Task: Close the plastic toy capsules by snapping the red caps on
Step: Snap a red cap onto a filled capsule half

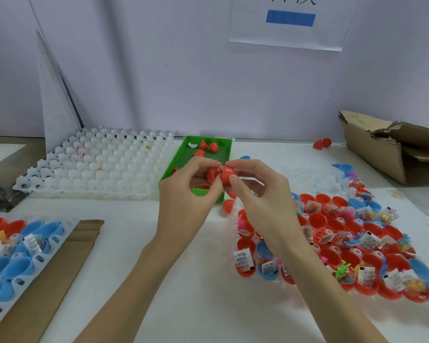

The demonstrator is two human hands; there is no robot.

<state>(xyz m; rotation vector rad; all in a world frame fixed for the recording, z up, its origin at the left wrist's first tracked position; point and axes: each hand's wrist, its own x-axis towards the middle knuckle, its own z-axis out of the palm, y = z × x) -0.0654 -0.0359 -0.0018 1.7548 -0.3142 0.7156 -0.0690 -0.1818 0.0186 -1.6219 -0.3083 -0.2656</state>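
Note:
Both hands meet above the near end of the green tray (192, 147), holding one red capsule between them. My left hand (188, 191) pinches the capsule's left half (213, 175). My right hand (260, 194) pinches the red cap (229, 172) on the right side, thumb in front and forefinger on top. The two halves touch at a slight angle. Several loose red caps (209, 146) lie in the green tray. One red half (228, 205) lies on the table just below the tray.
To the right, a tray of open red and blue capsule halves (344, 233) holds bagged toys. Another such tray (18, 246) rests on cardboard at left. A white moulded tray (94, 164) stands behind it. A torn cardboard box (386, 147) sits at far right, a red capsule (322, 143) beside it.

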